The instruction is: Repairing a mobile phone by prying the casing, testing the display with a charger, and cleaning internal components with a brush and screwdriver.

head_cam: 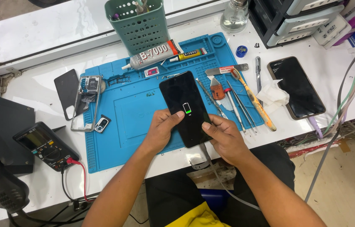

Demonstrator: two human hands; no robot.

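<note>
A blue work mat (144, 113) lies on a white bench (39, 84). On the mat's left edge rests an opened phone frame (86, 103), with a dark back cover (67, 92) just beside it on the bench and a small camera part (102, 123) near its lower end. Two glue tubes (152, 56) lie along the mat's top, in front of a green basket (140, 25) holding tools. To the right, tweezers and a screwdriver (234, 105) lie beside a toothbrush (253, 100). Further right sit a crumpled tissue (273, 94) and a second dark phone (296, 87). A multimeter (45, 145) with a red lead sits at the left. A glass bottle (234, 17) stands at the back, near grey drawers (299, 19).
</note>
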